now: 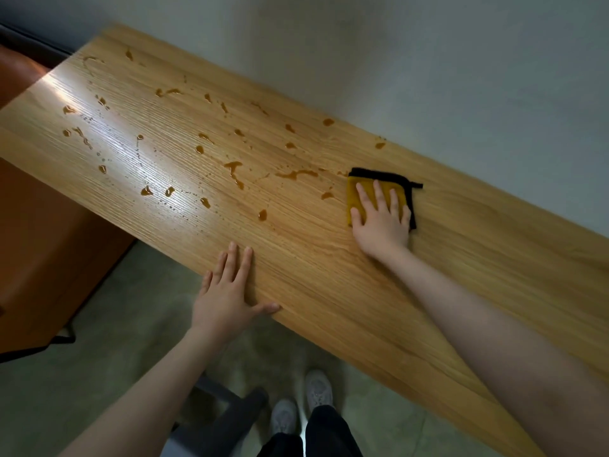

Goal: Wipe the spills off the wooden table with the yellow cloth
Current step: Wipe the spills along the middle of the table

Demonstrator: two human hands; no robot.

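Right hand (382,222) pressing folded yellow black-edged cloth (361,199) flat, fingers spread, beside amber spills (234,169). Left hand (227,291) resting, fingers straight, thumb out, on light wooden table (329,291) edge.

Glossy wood, wet spills, soft cloth

The table (329,275) looks like light wood or wood-look laminate with fine straight grain, smooth and shiny enough to throw a bright glare at the left of the frame. The spills (233,169) are amber, wet and glistening, beaded into drops and streaks. The cloth (359,196), at centre right, is a matt, nappy yellow fabric with black stitched edging. The wall (461,61) across the top is flat, matt paint. The floor (99,374) at the bottom looks dull, greyish and smooth.
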